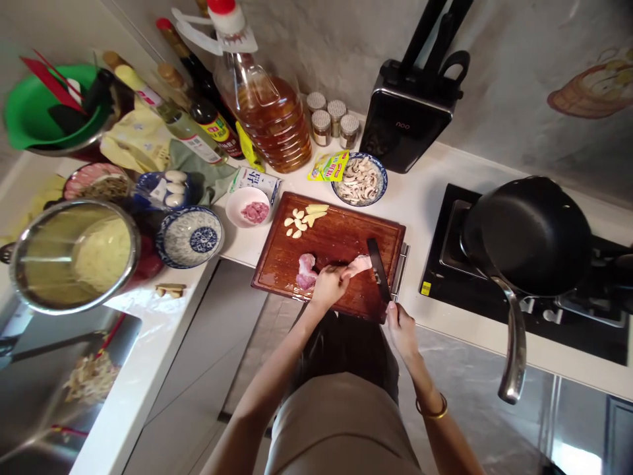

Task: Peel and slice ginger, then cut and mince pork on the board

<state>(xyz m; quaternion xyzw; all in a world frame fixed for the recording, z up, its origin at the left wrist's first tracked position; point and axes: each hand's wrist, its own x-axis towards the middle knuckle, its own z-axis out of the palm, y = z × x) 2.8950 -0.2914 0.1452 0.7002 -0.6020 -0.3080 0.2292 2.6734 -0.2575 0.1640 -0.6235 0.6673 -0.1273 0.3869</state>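
My left hand (330, 287) is closed on the near end of a pale pink piece of raw meat (359, 265) on the wooden cutting board (341, 227). In my right hand (401, 328) is the handle of a dark-bladed knife (378, 270), its blade at the right end of that piece. Left of my left hand lies another chunk of raw meat (306, 270). Peeled garlic cloves (295, 223) and yellowish ginger slices (315, 214) rest at the board's upper left.
A bowl of sliced mushrooms (363, 181) and a small bowl with meat (248, 207) stand behind the board. The wok (529, 237) sits on the stove at right, its handle jutting forward. An oil jug (271, 112) and knife block (408, 119) line the wall.
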